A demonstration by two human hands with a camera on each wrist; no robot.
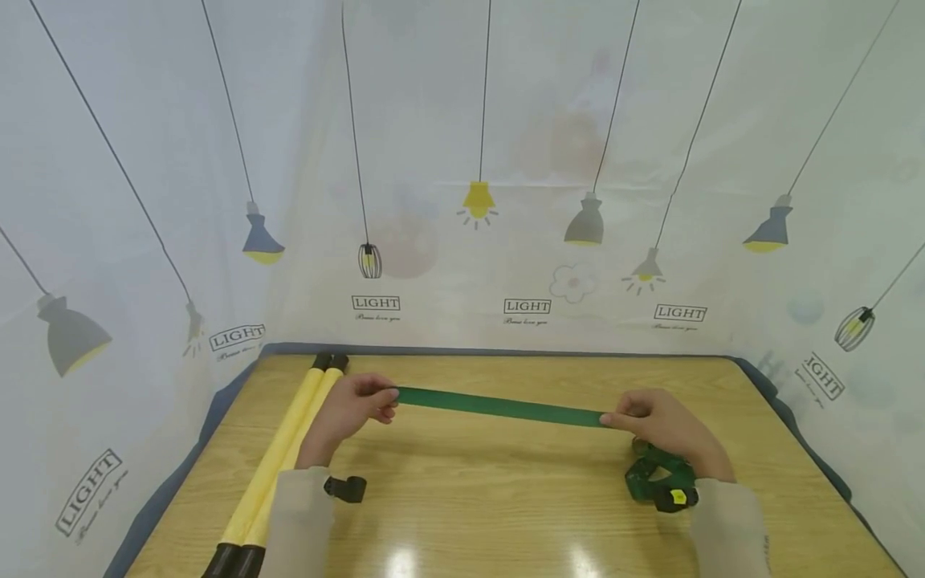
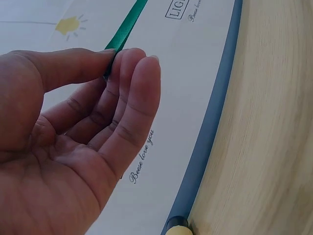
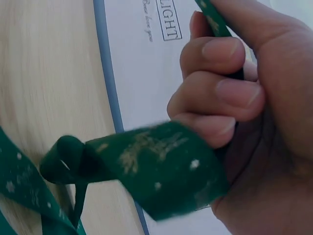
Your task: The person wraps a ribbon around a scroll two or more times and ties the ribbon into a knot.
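Note:
A green ribbon [image 1: 499, 405] is stretched nearly level between both hands above the table. My left hand [image 1: 354, 408] pinches its left end between thumb and fingers; the left wrist view shows that ribbon end [image 2: 126, 29] under the thumb tip. With thumb and curled fingers, my right hand [image 1: 661, 421] grips the ribbon further along. From the right palm, the rest of the ribbon [image 3: 161, 166] trails down in loose loops, patterned with gold and white figures. Part of the looped ribbon [image 1: 643, 482] shows beneath the right wrist in the head view.
Two yellow rolls with black ends [image 1: 278, 457] lie side by side along the table's left, partly behind the left forearm. The wooden table [image 1: 491, 514] has a blue-grey edge [image 1: 506, 351]. White sheeting [image 1: 433, 120] printed with lamps stands at the back and sides.

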